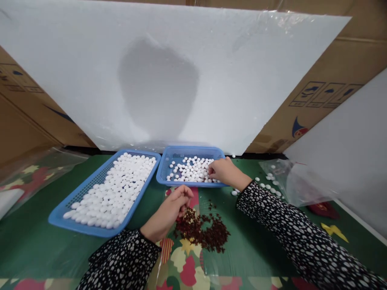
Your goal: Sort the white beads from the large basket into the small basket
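My right hand (226, 172) reaches into the right end of a small blue basket (190, 150), its fingertips pinched together among white pieces (193, 168). What they hold is too small to make out. Nearer to me, my left hand (169, 211) hovers with curled fingers pressed together beside a pile of small dark red pieces (211, 235). Anything between those fingers is hidden. To the left, a larger blue basket (90, 229) holds many white oval pieces (111, 191).
A white panel (226, 80) and cardboard (341, 76) stand behind the baskets. Loose white pieces (269, 187) and a clear plastic bag (302, 181) lie at the right. A yellow piece (334, 230) rests on the green table cover (256, 249).
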The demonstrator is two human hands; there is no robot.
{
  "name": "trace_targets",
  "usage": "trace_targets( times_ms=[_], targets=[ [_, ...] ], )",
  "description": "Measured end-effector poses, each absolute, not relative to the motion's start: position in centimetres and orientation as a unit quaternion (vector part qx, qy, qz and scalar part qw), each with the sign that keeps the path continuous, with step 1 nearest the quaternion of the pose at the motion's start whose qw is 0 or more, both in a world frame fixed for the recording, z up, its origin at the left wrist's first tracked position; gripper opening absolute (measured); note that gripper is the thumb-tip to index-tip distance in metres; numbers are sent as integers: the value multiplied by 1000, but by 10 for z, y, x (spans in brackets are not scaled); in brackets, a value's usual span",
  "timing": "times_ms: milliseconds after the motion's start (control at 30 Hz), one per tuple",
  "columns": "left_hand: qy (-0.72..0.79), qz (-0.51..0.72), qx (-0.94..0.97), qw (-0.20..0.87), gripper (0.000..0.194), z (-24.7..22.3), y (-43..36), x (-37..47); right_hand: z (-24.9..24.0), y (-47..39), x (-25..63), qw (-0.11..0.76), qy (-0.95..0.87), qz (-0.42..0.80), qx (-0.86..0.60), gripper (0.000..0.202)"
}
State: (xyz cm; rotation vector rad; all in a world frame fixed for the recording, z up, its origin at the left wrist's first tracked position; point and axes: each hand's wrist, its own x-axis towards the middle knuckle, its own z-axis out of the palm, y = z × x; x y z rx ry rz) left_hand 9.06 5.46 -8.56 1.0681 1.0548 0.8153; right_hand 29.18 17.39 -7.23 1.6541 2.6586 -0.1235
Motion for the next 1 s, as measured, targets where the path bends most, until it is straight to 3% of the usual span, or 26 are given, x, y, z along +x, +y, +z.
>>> trace_targets(
  times_ms=[333,600,733,800,867,1000],
  targets=[
    [429,364,500,658,25,-97,56,89,-71,167,278,47,862,16,504,17],
    [440,364,506,646,24,-91,55,89,-73,170,281,-4,863,-19,504,20],
    [462,379,474,647,13,-88,53,90,-61,165,293,-81,852,-32,517,14],
    [447,392,459,660,11,-88,52,91,-60,153,297,-180,844,-89,498,12],
    [425,403,449,675,14,-88,51,92,-64,134,296,-351,800,-258,412,13],
    [399,403,442,696,26,-88,51,96,-84,91,283,-442,702,-462,314,17]
  ],
)
